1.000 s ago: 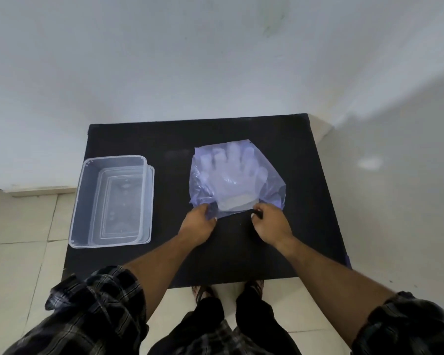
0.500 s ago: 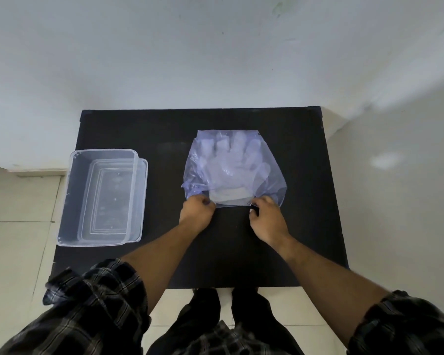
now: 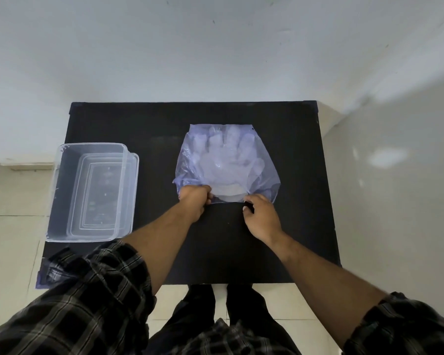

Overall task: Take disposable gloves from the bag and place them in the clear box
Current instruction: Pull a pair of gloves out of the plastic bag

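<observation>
My left hand (image 3: 194,201) pinches the bag (image 3: 226,162) at its near edge, and my right hand (image 3: 260,216) grips the same open edge just beside it. The gloves (image 3: 228,160) lie inside (cuff towards me, fingers pointing away), so they pull straight back. The clear box (image 3: 90,190) sits well off left, nearer my left hand.

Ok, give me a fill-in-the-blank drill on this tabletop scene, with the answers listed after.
1. The clear box holds ____ gloves so far.
2. The gloves lie inside the bluish ____.
3. The left hand and right hand both sit at the bag's ____ edge.
4. The table is ____ in colour.

Answers: no; bag; near; black
</observation>
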